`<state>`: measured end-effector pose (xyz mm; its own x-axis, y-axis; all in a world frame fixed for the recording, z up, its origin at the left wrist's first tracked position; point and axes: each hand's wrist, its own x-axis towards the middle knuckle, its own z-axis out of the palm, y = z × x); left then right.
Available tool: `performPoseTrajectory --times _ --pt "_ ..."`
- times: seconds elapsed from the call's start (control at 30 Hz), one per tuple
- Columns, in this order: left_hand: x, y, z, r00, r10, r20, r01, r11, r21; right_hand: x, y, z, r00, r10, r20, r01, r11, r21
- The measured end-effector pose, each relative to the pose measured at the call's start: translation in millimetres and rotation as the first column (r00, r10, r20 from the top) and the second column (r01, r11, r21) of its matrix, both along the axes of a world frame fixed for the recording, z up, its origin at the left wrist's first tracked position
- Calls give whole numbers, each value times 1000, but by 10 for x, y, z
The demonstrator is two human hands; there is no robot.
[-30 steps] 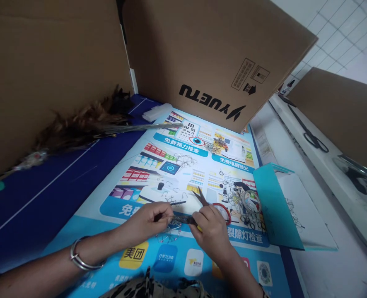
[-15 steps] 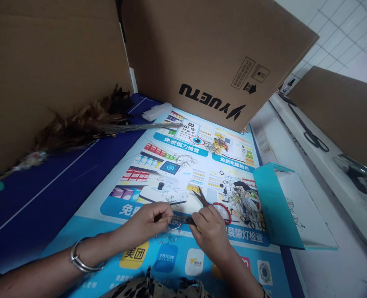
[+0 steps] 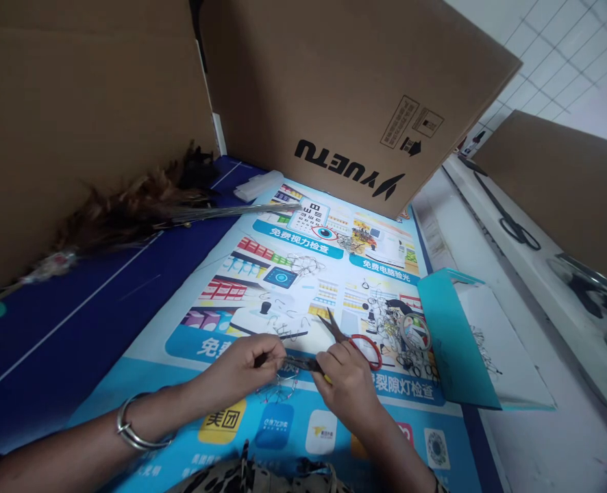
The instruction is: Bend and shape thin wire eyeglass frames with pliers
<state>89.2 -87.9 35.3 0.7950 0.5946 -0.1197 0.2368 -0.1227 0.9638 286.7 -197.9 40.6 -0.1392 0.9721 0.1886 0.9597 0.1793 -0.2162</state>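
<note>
My right hand [image 3: 345, 373] is closed around pliers [image 3: 304, 363] with dark jaws and a bit of yellow on the handle. Their jaws reach left to the fingertips of my left hand [image 3: 256, 361]. Those fingers are pinched together at the tip of the jaws; what they hold is hidden. Just beyond my right hand lie scissors [image 3: 336, 329] with a red handle, partly covered by it, blades slightly apart. Below the jaws sits a small bunch of thin wire pieces [image 3: 277, 392] with tiny coloured beads.
A tangle of wire pieces and rings [image 3: 403, 335] lies at right, beside a turquoise folded box [image 3: 455, 349]. More wire pieces [image 3: 306, 266] are farther back. Brown feathers with thin metal rods [image 3: 236, 211] lie at left. Cardboard boxes [image 3: 334, 82] stand behind. Black scissors [image 3: 514, 226] rest on the right ledge.
The view has shifted very slightly. Both hands and the pliers stay in nearly the same place, with the left fingers still pinched at the jaws.
</note>
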Motion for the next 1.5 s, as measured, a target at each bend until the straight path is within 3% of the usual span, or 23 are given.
performPoseTrajectory --times 0.9,1.5 --pt "-17 -11 -18 1000 13 27 -13 1000 11 -7 0 -41 1000 -1 5 0 999 39" --pt "-10 -8 3 998 33 -48 -23 978 208 -60 1 -15 997 -71 12 70 995 75"
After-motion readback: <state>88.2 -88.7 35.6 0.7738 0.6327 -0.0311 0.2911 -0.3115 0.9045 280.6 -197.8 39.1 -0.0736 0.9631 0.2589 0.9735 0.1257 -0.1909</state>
